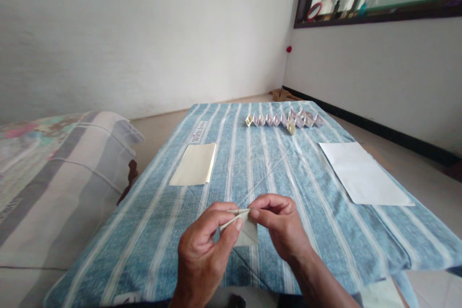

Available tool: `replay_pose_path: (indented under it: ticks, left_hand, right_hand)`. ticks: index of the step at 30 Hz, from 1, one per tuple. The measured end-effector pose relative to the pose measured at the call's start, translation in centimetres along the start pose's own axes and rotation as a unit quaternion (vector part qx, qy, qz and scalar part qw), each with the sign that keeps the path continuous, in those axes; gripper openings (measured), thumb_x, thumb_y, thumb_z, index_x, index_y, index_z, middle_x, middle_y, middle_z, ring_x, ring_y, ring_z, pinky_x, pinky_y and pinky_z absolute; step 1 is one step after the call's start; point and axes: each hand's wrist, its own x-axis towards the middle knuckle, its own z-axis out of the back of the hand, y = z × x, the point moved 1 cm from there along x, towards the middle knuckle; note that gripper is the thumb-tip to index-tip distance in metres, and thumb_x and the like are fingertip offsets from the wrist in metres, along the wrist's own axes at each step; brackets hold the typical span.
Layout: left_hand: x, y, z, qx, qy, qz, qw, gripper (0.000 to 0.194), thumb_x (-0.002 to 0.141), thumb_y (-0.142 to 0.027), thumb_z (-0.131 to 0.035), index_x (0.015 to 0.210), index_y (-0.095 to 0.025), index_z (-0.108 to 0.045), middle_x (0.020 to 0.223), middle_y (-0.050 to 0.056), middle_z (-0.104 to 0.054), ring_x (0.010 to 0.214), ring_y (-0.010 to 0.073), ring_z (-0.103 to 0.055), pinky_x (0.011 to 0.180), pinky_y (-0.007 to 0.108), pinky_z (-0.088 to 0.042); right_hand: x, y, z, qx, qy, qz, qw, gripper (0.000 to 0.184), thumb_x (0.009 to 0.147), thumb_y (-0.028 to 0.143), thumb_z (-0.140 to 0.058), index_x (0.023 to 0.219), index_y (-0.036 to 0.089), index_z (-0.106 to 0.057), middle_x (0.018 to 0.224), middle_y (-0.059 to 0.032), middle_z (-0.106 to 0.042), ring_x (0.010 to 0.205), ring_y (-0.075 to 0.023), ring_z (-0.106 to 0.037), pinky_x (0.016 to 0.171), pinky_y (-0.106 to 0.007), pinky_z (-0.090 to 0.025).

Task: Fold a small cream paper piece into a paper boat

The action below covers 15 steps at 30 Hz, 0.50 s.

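Note:
A small folded piece of pale yellow-green paper [248, 235] is pinched between my two hands, above the near part of the striped cloth. My left hand [207, 245] grips its left side, the thumb lying over a raised fold. With thumb and forefinger closed, my right hand [283, 224] holds the upper right corner. Creases run across the paper's lower face. Part of the upper edge is hidden behind my fingers.
A blue and white striped cloth [249, 163] covers the table. Cream sheets [194, 164] lie on the left, white sheets [364, 173] on the right. Several folded paper pieces [276, 120] stand in a row at the far end. A bed [83, 192] is at the left.

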Motion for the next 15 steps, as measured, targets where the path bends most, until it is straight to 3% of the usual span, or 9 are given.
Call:
replay_pose_path:
  ticks: [9, 15]
  left_hand:
    - [0.04, -0.08, -0.13, -0.016, -0.015, 0.025, 0.999, 0.007, 0.076, -0.02, -0.068, 0.07, -0.021, -0.07, 0.084, 0.002, -0.073, 0.073, 0.0164, -0.067, 0.068, 0.023, -0.053]
    - [-0.15, -0.55, -0.96, -0.125, -0.097, 0.141, 0.977, 0.004, 0.069, -0.022, -0.074, 0.072, -0.02, -0.072, 0.079, 0.001, -0.073, 0.07, 0.0167, -0.067, 0.063, 0.023, -0.052]
  right_hand:
    - [0.06, 0.01, -0.08, 0.035, -0.004, -0.032, 0.999, 0.011, 0.059, 0.023, -0.085, 0.062, 0.02, -0.075, 0.062, 0.0005, -0.067, 0.06, -0.0115, -0.054, 0.061, -0.025, -0.044]
    - [0.09, -0.05, 0.01, 0.05, -0.015, -0.049, 0.997, 0.016, 0.056, 0.026, -0.087, 0.06, 0.019, -0.074, 0.061, 0.0012, -0.066, 0.06, -0.0103, -0.054, 0.065, -0.025, -0.043]
